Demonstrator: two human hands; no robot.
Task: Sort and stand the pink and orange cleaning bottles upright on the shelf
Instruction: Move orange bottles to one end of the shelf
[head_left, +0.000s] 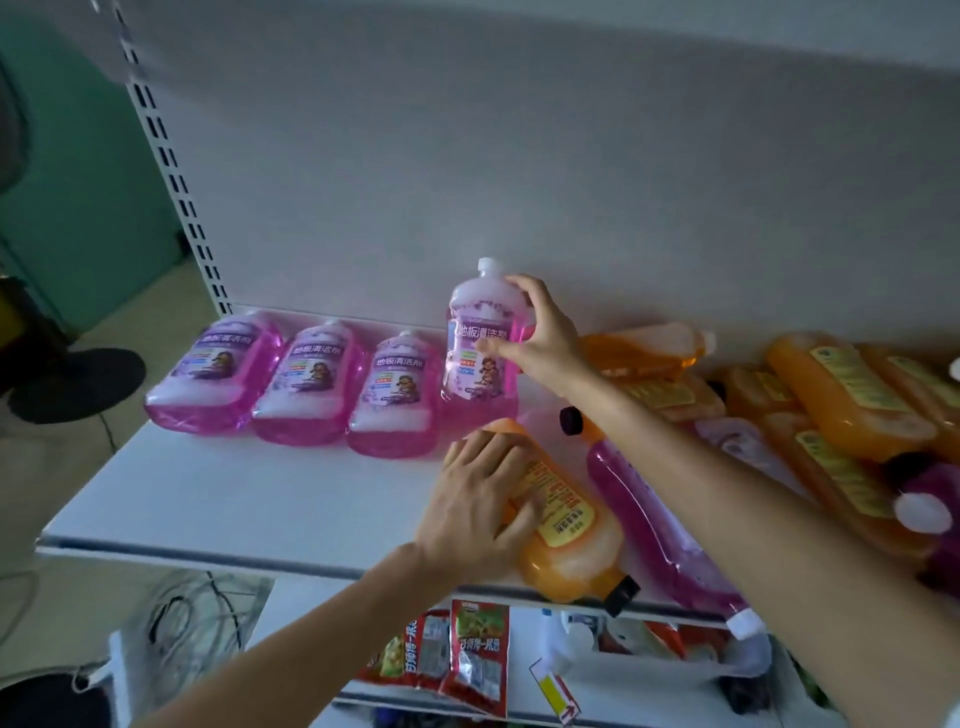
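From my remote seat I see the right hand (540, 343) with fingers and thumb curled round the shoulder of a clear pink plastic cleaning bottle with a white cap (478, 364), upright at the right end of a row of three matching pink bottles (306, 384) (whether those stand or lie back I cannot tell) far on the white metal shelf (234, 493). The left hand (478, 499) lies spread and flat on an orange black-capped bottle (571, 540) on its side near the front edge. Right of it lies another pink bottle (649, 519), then a heap of orange bottles (831, 395).
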